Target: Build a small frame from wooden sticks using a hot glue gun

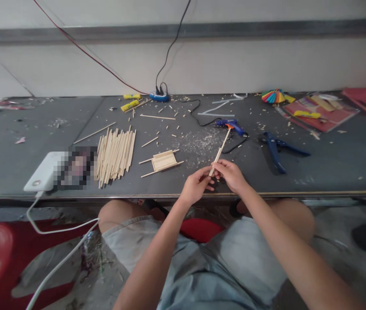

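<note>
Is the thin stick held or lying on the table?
Held: left hand and right hand both pinch the stick at its near end.

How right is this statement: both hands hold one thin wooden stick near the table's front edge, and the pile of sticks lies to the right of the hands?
Wrong in one detail: the head view shows the pile of sticks to the left of the hands, not the right. The left hand and right hand do hold the thin wooden stick near the front edge of the table.
</note>
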Demonstrator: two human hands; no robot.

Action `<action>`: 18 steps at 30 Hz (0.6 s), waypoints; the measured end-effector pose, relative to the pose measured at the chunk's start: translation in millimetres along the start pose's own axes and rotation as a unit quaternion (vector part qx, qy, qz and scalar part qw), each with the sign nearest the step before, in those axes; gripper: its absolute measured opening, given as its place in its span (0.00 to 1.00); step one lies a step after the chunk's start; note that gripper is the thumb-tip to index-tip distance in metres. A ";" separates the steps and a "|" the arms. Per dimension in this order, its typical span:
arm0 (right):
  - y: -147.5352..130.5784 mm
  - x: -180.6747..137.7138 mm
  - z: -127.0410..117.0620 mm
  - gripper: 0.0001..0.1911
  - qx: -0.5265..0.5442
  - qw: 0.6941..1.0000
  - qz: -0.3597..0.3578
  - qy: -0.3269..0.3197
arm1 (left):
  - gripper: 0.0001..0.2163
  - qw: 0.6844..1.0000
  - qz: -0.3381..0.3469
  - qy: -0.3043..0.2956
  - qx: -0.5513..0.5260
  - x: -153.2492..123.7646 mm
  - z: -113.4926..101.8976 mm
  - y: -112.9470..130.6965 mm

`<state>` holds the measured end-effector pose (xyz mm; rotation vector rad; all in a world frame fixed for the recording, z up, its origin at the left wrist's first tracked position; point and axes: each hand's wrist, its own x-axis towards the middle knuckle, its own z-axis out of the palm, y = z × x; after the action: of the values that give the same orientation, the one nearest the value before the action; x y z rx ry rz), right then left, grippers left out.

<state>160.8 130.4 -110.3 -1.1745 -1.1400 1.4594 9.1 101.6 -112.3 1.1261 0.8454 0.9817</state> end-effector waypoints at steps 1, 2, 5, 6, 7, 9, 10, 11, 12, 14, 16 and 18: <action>-0.1 0.1 -0.1 0.12 0.000 1.000 0.000 -0.002 | 0.17 1.000 0.000 0.002 0.000 0.0 0.0 0.0; -0.3 0.1 -0.1 0.12 0.000 1.000 0.001 -0.005 | 0.17 1.000 0.001 0.004 -0.001 0.0 0.0 0.0; -1.1 -0.2 -0.3 0.12 -0.003 1.000 0.000 -0.009 | 0.16 1.000 0.001 0.010 -0.002 -0.1 0.5 0.0; -1.3 -0.3 -0.4 0.12 -0.003 1.000 0.000 -0.010 | 0.16 1.000 0.001 0.011 -0.003 -0.1 0.7 0.1; -1.4 -0.4 -0.4 0.13 -0.003 1.000 0.000 -0.011 | 0.16 1.000 0.000 0.013 -0.003 -0.1 0.9 0.3; -1.4 -0.4 -0.4 0.13 -0.004 1.000 0.000 -0.014 | 0.15 1.000 -0.001 0.015 -0.004 -0.1 1.3 0.7; -1.4 -0.3 -0.4 0.13 -0.004 1.000 0.000 -0.015 | 0.15 1.000 -0.001 0.015 -0.004 -0.1 1.4 0.9; -1.4 -0.3 -0.3 0.13 -0.005 1.000 0.000 -0.015 | 0.15 1.000 -0.001 0.016 -0.004 -0.1 1.5 1.1; -1.4 -0.2 -0.3 0.13 -0.005 1.000 -0.001 -0.015 | 0.15 1.000 -0.001 0.016 -0.004 -0.2 1.6 1.3; -1.4 -0.1 -0.3 0.13 -0.006 1.000 -0.002 -0.015 | 0.14 1.000 -0.001 0.016 -0.003 -0.3 1.6 1.7; -1.1 0.2 -0.6 0.13 -0.006 1.000 -0.003 -0.013 | 0.15 1.000 -0.001 0.015 -0.004 -0.5 1.5 2.0; -0.4 0.7 -1.1 0.13 -0.006 1.000 -0.003 -0.011 | 0.15 1.000 -0.002 0.010 -0.004 -0.7 1.2 2.2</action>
<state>161.8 131.3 -110.1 -1.1652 -1.1676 1.4670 9.5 100.9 -109.8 1.1088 0.8583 0.9948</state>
